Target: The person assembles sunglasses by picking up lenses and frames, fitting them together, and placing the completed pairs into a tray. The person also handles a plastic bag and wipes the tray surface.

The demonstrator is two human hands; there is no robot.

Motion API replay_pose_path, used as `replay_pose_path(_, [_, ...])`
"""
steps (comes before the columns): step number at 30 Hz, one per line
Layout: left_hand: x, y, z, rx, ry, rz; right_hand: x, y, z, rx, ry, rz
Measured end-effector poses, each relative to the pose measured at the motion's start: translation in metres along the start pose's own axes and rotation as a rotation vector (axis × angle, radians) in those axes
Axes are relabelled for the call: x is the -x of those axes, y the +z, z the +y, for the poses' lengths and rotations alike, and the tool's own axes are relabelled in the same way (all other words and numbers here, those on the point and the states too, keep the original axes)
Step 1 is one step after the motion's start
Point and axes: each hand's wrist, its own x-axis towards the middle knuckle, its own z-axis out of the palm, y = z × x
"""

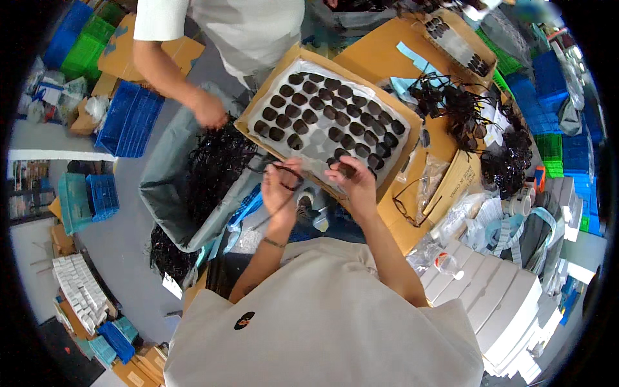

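Note:
My left hand (pixel 280 187) grips a thin black eyeglass frame (pixel 287 173) just in front of a cardboard tray (pixel 380 93). Rows of dark oval lenses (pixel 329 116) lie on the clear sheet in that tray. At the tray's near edge my right hand (pixel 351 180) pinches one dark lens (pixel 346 170). Both hands are close together, a few centimetres apart.
Another person's hand (pixel 209 109) reaches into a grey bin (pixel 161 187) full of black frames (pixel 216 161). More black frames (pixel 461 106) are piled on cardboard at the right. A loose frame (pixel 412 203), white boxes (pixel 509 303) and blue crates (pixel 129 119) surround me.

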Motion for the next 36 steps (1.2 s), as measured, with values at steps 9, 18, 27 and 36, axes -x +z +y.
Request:
replay_pose_path(9, [0.004, -0.098, 0.066, 0.035, 0.019, 0.185, -0.16, -0.02, 0.054, 1.027, -0.113, 0.154])
replay_pose_path(18, [0.02, -0.137, 0.067, -0.033, -0.106, 0.333, -0.179, 0.001, 0.077, 1.29, -0.209, 0.396])
replay_pose_path(27, [-0.001, -0.094, 0.072, -0.089, -0.165, 0.071, -0.107, 0.024, 0.001, 0.959, -0.309, 0.364])
replay_pose_path(36, [0.015, 0.046, 0.008, -0.296, -0.107, -0.407, 0.134, 0.068, -0.057, 0.841, -0.82, 0.074])
